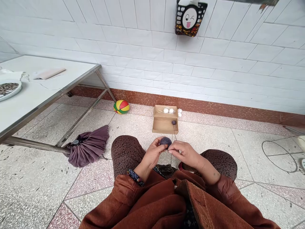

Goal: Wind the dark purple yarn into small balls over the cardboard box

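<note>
A small round piece of dark blue-grey yarn work [165, 141] is gripped between the fingers and thumb of my left hand [152, 153]. My right hand [184, 152] is closed in a pinch at its lower right side, where a strand of yarn runs in. Whether a small tool is also in that pinch, I cannot make out. The dark strand leads up to a small dark yarn ball [173, 122] inside an open cardboard box [162, 131] on the floor just beyond my hands.
White yarn balls [168, 110] sit in the box's lid, others beside it. A striped ball [121, 107] and folded purple umbrella [89, 146] lie left, near a metal-framed table [78, 79]. A wire stand [281, 154] is at right; a black basket [190, 19] hangs on the tiled wall.
</note>
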{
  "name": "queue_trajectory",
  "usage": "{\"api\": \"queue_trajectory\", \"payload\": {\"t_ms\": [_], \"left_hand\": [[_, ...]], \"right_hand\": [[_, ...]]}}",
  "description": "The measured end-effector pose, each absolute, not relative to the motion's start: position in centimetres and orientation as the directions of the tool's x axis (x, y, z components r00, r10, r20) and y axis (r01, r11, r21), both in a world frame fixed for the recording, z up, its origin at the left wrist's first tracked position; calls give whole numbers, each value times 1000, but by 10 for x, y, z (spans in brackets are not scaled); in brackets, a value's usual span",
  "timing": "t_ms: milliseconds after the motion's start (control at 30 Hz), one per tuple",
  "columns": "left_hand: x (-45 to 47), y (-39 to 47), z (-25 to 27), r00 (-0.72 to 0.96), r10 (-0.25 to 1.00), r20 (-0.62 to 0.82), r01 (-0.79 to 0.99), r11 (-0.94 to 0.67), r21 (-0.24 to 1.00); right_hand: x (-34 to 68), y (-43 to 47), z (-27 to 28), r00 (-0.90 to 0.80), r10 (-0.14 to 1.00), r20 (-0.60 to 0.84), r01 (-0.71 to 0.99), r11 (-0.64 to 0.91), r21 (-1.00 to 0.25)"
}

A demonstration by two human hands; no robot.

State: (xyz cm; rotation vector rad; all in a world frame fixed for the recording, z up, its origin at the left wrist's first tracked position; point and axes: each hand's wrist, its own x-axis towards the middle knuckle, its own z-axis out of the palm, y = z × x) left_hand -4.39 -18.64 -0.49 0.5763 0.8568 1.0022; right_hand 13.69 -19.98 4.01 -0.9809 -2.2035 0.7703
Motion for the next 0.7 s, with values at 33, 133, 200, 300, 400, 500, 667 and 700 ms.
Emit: {"api": "queue_trajectory", "payload": {"t_ms": [33,133,200,300,400,500,667,700], "left_hand": [[-44,-188,-3,284,899,-333,-452,432,780],[-45,-192,5,385,878,-285,-374,430,822],[-46,-194,11,465,849,-250,-375,445,813],[-49,-195,19,512,833,-211,-443,466,766],[-50,-191,20,477,850,-225,-489,469,735],[-50,-186,14,399,873,-281,-504,465,728],[-46,-181,-1,246,916,-318,-464,400,790],[-46,-181,-3,220,922,-319,-441,386,810]], "right_hand": [[137,-194,43,-520,799,303,447,557,-700],[140,-174,40,-451,828,334,460,536,-708],[142,-164,27,-408,850,332,457,505,-732],[144,-160,-2,-325,896,303,469,431,-771],[144,-172,-29,-294,925,240,507,364,-782],[143,-191,-39,-337,924,180,529,345,-775],[141,-215,-13,-491,858,147,469,403,-785],[140,-217,-4,-518,842,148,450,415,-791]]}}
